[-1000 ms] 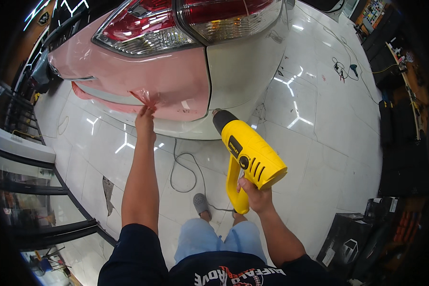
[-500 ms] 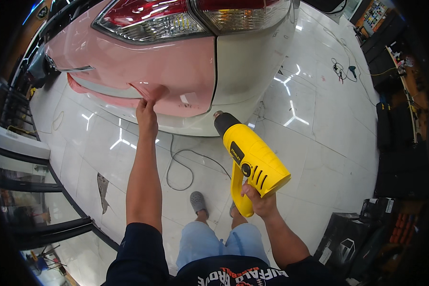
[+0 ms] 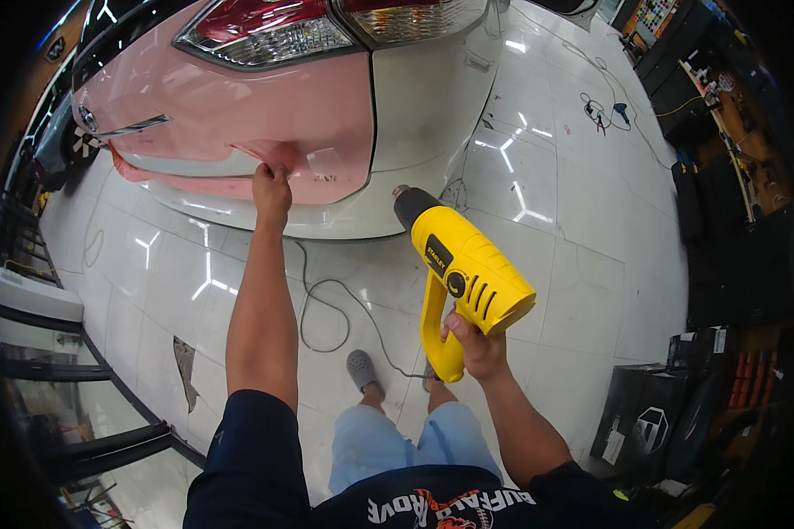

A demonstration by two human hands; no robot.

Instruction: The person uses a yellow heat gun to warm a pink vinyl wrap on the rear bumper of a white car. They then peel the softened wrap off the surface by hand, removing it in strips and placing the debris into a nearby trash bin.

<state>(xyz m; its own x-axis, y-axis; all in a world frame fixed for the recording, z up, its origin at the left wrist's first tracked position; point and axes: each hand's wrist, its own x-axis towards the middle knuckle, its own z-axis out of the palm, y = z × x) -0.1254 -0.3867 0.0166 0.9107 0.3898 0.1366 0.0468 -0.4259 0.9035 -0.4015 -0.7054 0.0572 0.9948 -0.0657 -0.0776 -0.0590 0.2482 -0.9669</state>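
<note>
A pink vinyl film covers the rear panel of a white car. Above the panel is a red and clear tail light. My left hand, its fingers closed, pinches a bunched fold of the film beside a bare white recess, where the film hangs loose along the lower edge. In my right hand is a yellow and black heat gun, gripped by its looped handle. Its metal nozzle points up and left toward the car's corner, apart from the film.
A grey cord loops over the glossy tiled floor near my feet. One tile has a broken dark patch. Black boxes and a shelf bench line the right side. A second corded tool lies on the floor.
The view has shifted, moving the car left and up in the picture. My left hand still grips the film, and the heat gun stays in my right, its nozzle now farther from the film.
</note>
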